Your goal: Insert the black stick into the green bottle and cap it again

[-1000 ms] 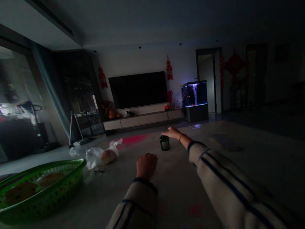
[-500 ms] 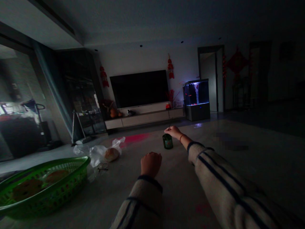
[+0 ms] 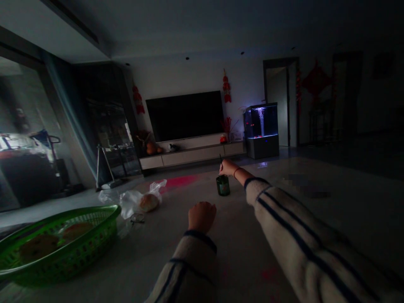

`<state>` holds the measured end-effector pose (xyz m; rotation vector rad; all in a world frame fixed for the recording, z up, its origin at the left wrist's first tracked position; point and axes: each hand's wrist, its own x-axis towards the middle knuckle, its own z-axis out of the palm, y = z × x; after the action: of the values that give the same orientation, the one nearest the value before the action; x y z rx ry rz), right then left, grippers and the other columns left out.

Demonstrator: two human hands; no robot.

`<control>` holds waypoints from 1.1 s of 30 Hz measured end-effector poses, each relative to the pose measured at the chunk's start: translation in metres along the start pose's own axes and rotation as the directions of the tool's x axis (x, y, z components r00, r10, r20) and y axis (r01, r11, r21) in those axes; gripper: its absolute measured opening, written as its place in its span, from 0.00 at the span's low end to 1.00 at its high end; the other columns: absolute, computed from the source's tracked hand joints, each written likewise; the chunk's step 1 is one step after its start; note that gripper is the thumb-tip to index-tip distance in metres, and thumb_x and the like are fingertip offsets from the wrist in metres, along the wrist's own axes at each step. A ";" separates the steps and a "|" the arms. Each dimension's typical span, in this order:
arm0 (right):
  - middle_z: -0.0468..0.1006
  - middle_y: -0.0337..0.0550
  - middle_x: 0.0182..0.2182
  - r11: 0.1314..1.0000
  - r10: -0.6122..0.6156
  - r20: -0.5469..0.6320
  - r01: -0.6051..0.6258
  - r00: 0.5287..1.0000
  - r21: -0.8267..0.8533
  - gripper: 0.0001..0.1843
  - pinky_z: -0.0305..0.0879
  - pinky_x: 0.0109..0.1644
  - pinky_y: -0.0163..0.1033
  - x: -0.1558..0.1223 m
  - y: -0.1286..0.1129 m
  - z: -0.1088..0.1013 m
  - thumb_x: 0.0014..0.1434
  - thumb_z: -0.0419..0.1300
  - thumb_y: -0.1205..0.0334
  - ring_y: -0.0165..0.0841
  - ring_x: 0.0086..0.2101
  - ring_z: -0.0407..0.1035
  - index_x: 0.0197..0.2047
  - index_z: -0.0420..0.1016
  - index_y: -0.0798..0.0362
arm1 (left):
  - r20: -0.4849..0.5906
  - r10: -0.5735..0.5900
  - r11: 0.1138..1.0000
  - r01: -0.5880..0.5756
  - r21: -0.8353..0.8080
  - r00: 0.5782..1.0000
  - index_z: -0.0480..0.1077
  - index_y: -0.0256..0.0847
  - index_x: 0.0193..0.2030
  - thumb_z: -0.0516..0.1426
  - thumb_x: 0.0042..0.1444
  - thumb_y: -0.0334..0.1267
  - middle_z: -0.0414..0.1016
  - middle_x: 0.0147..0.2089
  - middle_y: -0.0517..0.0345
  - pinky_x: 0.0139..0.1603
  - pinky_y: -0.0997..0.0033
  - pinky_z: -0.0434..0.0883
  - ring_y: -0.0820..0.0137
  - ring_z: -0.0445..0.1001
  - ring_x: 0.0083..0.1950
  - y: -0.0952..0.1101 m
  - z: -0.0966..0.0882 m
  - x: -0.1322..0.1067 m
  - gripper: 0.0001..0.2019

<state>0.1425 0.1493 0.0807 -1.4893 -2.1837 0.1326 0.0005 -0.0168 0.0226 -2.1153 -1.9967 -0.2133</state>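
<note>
The room is dark. My right hand (image 3: 227,168) reaches out over a small dark green jar (image 3: 222,185) standing on the pale table (image 3: 331,219). Its fingers pinch a thin dark stick (image 3: 220,160) that points up from the jar's mouth. My left hand (image 3: 202,216) rests on the table nearer to me, curled into a fist with nothing showing in it. Both arms wear a light sleeve with dark stripes.
A green plastic basket (image 3: 59,261) with round food stands at the near left. Beside it lies a clear plastic bag (image 3: 132,202) with a bun inside. Across the room are a television (image 3: 184,115), a low cabinet (image 3: 192,155) and a lit fish tank (image 3: 261,124).
My right hand has risen a little above the jar with the stick pinched in it. The left fist has stayed put. The view has shifted slightly.
</note>
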 end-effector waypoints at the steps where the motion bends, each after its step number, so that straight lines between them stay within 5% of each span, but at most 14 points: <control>1: 0.80 0.46 0.28 1.000 0.004 0.008 -0.004 1.000 -0.027 0.08 0.64 0.33 0.28 0.000 -0.003 -0.002 0.44 0.64 0.67 0.31 0.31 0.73 0.32 0.78 0.57 | -0.001 0.001 1.000 -0.001 -0.002 1.000 0.74 0.37 0.36 0.42 0.58 0.42 0.76 0.38 0.44 0.37 0.65 0.70 0.60 0.75 0.40 0.000 0.000 0.000 0.21; 13: 0.79 0.48 0.34 0.989 0.006 0.120 0.012 0.993 -0.149 0.13 0.64 0.31 0.27 0.006 -0.010 -0.011 0.41 0.65 0.67 0.32 0.34 0.72 0.34 0.77 0.60 | 0.014 0.009 1.000 -0.009 0.006 1.000 0.74 0.39 0.36 0.42 0.59 0.42 0.76 0.38 0.46 0.37 0.66 0.70 0.62 0.75 0.40 0.000 0.000 -0.002 0.20; 33: 0.79 0.45 0.31 0.994 0.028 0.116 -0.015 0.993 -0.110 0.14 0.64 0.29 0.28 0.000 -0.018 -0.017 0.39 0.64 0.70 0.31 0.30 0.72 0.34 0.77 0.59 | 0.013 0.049 0.999 -0.049 -0.012 0.999 0.74 0.39 0.37 0.41 0.59 0.42 0.76 0.38 0.46 0.38 0.66 0.69 0.62 0.75 0.41 0.009 -0.005 -0.006 0.21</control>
<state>0.1351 0.1389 0.1022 -1.6025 -2.3011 0.1133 0.0094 -0.0246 0.0256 -2.1753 -1.9536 -0.2034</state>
